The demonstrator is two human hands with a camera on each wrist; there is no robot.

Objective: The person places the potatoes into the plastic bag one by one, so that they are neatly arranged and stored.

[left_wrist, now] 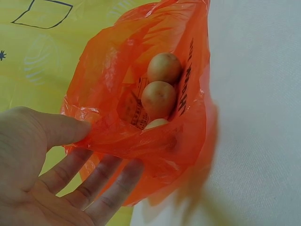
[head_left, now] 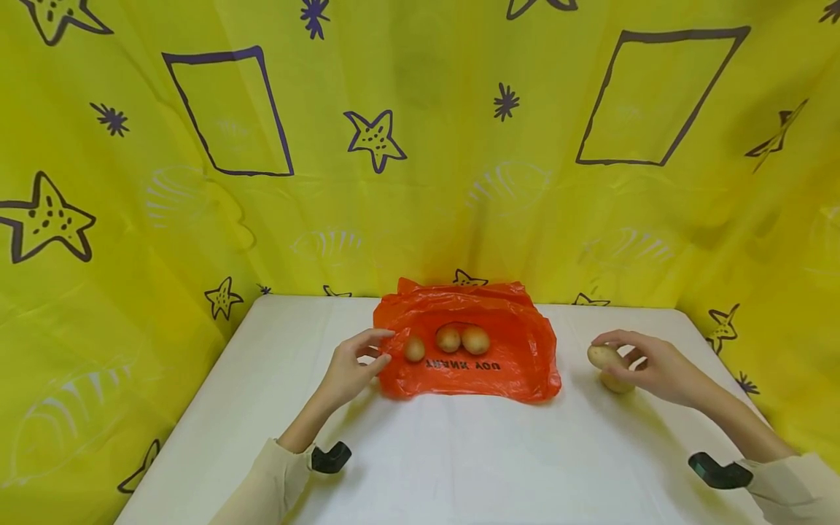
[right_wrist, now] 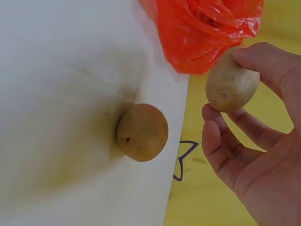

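An orange-red plastic bag (head_left: 459,384) with "THANK YOU" printed on it lies on the white table, its mouth spread toward me. Three potatoes (left_wrist: 158,98) are inside, one partly hidden by the bag's edge in the left wrist view. My left hand (head_left: 350,368) pinches the bag's left rim, thumb inside and fingers behind the film. Off to the right of the bag, my right hand (head_left: 659,364) grips another potato (right_wrist: 231,82) between thumb and fingertips, raised off the table. Below it, a further potato (right_wrist: 143,133) sits on the tabletop.
The white table (head_left: 407,459) reaches back to a yellow curtain (head_left: 426,219) printed with starfish and frames, which also closes in both sides. A dark wrist-worn device (head_left: 331,458) shows at my left sleeve, and a similar one (head_left: 718,472) at my right.
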